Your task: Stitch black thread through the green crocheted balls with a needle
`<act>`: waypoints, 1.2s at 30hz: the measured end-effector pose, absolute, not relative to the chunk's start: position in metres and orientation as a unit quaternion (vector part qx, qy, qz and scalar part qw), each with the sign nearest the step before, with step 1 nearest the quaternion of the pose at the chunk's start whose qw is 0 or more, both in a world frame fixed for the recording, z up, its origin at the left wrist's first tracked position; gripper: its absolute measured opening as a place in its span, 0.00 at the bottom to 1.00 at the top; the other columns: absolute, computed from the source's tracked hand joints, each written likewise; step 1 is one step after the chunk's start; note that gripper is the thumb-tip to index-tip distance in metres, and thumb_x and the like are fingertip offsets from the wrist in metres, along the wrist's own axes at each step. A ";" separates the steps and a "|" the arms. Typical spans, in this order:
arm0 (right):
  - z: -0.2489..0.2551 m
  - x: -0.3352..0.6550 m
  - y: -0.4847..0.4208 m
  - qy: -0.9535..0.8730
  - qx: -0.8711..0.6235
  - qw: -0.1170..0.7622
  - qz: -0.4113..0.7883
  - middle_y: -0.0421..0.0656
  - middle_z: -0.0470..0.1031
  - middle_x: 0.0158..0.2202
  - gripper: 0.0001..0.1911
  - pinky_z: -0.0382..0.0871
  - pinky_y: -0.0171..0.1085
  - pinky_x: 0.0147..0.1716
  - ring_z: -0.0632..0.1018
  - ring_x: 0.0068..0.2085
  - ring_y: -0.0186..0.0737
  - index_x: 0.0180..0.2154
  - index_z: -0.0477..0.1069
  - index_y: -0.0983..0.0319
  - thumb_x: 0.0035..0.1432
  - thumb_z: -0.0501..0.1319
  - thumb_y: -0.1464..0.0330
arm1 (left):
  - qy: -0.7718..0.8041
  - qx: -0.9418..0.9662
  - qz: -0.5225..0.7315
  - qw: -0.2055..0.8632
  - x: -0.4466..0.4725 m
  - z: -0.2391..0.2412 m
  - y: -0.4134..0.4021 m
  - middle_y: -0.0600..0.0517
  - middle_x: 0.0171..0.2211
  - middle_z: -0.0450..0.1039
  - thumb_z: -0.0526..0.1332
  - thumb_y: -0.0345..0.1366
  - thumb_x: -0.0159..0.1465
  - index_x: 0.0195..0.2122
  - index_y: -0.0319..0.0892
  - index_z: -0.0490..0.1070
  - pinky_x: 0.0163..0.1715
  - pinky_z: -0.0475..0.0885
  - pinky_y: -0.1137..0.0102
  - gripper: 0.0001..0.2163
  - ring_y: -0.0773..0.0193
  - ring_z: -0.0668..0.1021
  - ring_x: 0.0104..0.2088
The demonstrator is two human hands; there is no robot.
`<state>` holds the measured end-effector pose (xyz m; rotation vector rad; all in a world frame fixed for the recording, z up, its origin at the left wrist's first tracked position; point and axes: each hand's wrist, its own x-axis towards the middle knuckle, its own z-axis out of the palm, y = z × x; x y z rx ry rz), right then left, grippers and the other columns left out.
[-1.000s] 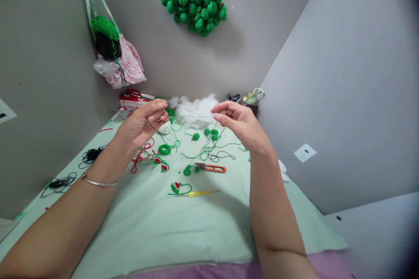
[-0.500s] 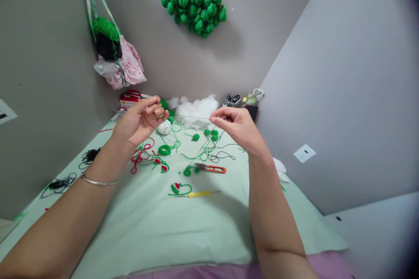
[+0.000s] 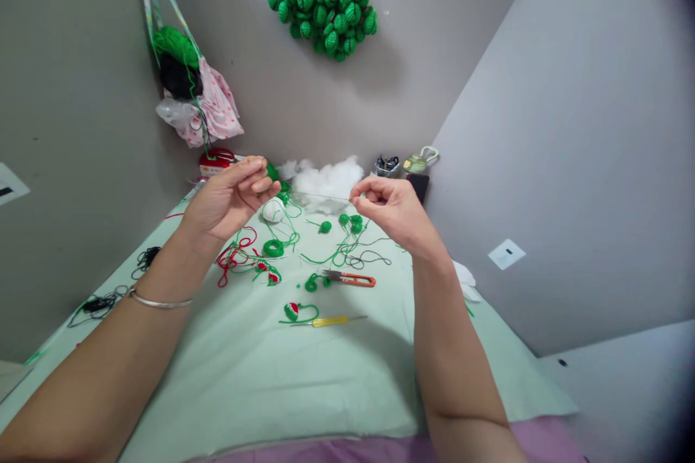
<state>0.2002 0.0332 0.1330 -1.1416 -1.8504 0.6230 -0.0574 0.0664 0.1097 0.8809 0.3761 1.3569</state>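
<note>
A thin dark thread [image 3: 320,195] runs nearly level between my two raised hands, above the far part of the table. My left hand [image 3: 231,195] pinches its left end between thumb and forefinger, the other fingers loosely curled. At the right end, my right hand [image 3: 391,206] has thumb and forefinger closed on the thread; whether a needle is there is too small to tell. Below lie orange-handled thread snips [image 3: 358,281], a yellow-handled crochet hook [image 3: 330,321] and a small red-and-green crocheted piece [image 3: 292,312] with a green tail.
White stuffing [image 3: 326,184] is heaped against the wall. Green crocheted balls [image 3: 355,223], red yarn [image 3: 239,253] and black yarn [image 3: 100,304] lie about the pale green cloth [image 3: 271,391]. A bunch of green crocheted balls [image 3: 329,3] hangs above, with a pink bag [image 3: 217,108] hanging left.
My right hand has shifted very slightly to the right, and its fingers have curled a little more. The thread stays stretched between both hands. Nothing on the table has moved.
</note>
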 end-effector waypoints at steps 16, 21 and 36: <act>0.126 0.189 0.037 -0.758 -0.466 0.434 0.140 0.34 0.52 0.20 0.06 0.51 0.36 0.27 0.57 0.24 0.31 0.28 0.71 0.61 0.58 0.59 0.72 | 0.194 0.457 0.633 0.594 -0.059 0.113 0.063 0.60 0.21 0.51 0.66 0.26 0.60 0.26 0.39 0.69 0.18 0.61 0.80 0.08 0.75 0.57 0.18; 0.127 0.194 0.039 -0.760 -0.472 0.422 0.144 0.34 0.53 0.20 0.06 0.52 0.36 0.27 0.58 0.24 0.31 0.30 0.73 0.61 0.60 0.60 0.70 | 0.207 0.500 0.601 0.588 -0.064 0.113 0.066 0.61 0.19 0.49 0.68 0.28 0.58 0.25 0.39 0.69 0.17 0.59 0.80 0.08 0.75 0.55 0.18; 0.124 0.190 0.038 -0.785 -0.448 0.354 0.242 0.34 0.58 0.21 0.08 0.50 0.35 0.25 0.58 0.24 0.29 0.33 0.75 0.62 0.62 0.61 0.66 | 0.351 0.652 0.555 0.380 -0.035 0.092 0.062 0.48 0.47 0.75 0.71 0.33 0.55 0.45 0.43 0.76 0.39 0.67 0.70 0.16 0.62 0.74 0.39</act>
